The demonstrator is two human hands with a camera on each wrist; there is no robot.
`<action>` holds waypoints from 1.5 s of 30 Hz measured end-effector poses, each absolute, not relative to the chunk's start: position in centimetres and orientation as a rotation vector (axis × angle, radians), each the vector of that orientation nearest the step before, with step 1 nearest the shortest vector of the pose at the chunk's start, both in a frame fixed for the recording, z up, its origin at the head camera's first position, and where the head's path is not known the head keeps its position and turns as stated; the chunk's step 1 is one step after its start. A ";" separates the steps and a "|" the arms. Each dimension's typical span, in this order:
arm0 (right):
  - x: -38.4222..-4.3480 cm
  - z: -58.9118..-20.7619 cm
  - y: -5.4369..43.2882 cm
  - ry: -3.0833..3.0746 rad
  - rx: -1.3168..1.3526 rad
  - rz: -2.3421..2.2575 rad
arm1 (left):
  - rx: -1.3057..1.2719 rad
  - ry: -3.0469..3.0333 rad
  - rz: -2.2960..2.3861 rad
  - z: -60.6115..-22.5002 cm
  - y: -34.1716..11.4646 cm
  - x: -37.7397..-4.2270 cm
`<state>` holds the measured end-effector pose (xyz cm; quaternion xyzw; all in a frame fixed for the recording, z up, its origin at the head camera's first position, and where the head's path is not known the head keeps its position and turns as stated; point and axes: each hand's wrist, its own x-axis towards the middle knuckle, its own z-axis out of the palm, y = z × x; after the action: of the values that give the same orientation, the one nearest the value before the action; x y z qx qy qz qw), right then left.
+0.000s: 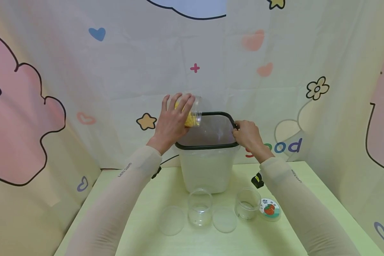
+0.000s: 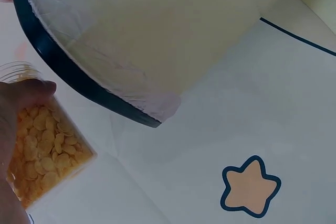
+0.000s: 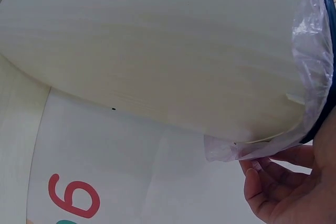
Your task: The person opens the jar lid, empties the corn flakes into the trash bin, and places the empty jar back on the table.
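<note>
My left hand point(image 1: 174, 122) grips a clear plastic jar point(image 1: 196, 115) of yellow, flat flakes. The jar is tipped over the left part of a white trash bin point(image 1: 206, 169), its threaded mouth towards the opening. Through its wall in the left wrist view, the flakes point(image 2: 50, 148) show packed together. A black rim ring point(image 1: 208, 146) runs round the bin's top, with a thin plastic liner bag point(image 3: 312, 40) folded out under it. At the right side of the rim, my right hand point(image 1: 248, 135) holds on with curled fingers. The bin's bottom is hidden.
Before the bin stand two clear jars, one in the middle point(image 1: 200, 213) and one to the right point(image 1: 248, 209). Two clear lids point(image 1: 171, 222) lie flat there, plus a lid with a red fruit label point(image 1: 270, 209). A small black object point(image 1: 257, 180) sits near my right forearm.
</note>
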<state>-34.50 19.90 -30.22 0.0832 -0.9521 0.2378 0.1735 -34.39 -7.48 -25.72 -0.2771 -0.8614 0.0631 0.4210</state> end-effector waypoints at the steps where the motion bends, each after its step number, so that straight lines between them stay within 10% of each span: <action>1: -34.5 -30.2 19.9 -2.701 0.235 0.675 | -0.695 -2.160 0.160 -25.8 -7.5 -34.4; 45: -34.4 -30.3 19.9 -2.719 0.217 0.678 | -0.697 -2.139 0.455 -26.5 -7.2 -34.4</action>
<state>-34.40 19.92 -30.25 0.0761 -0.9542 0.2381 0.1645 -34.40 -7.19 -26.50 -0.2770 -0.8497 0.1807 0.4107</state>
